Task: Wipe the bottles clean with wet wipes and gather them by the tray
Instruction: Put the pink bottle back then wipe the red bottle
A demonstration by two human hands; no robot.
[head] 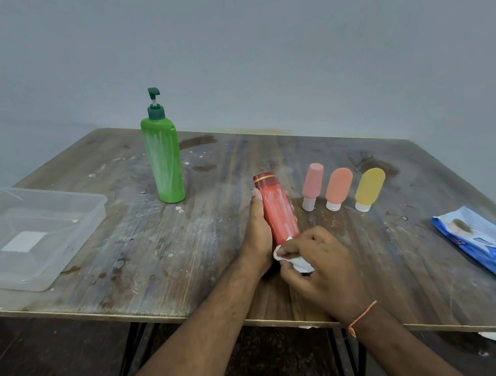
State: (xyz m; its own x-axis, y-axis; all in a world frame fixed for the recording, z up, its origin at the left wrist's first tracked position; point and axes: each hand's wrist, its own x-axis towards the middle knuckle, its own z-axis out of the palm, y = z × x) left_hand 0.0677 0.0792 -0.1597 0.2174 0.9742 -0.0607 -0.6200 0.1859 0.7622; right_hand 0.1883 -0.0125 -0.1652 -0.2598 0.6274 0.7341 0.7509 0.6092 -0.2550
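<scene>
My left hand grips the red bottle upright on the worktop, well right of the tray, while my right hand pinches the wet wipe at its base, so I judge 1 firm upward stroke best.

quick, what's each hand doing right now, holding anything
Left hand: closed, its fingers grip the red bottle.
Right hand: closed, its fingers pinch a white wet wipe against the bottle's lower end.
</scene>
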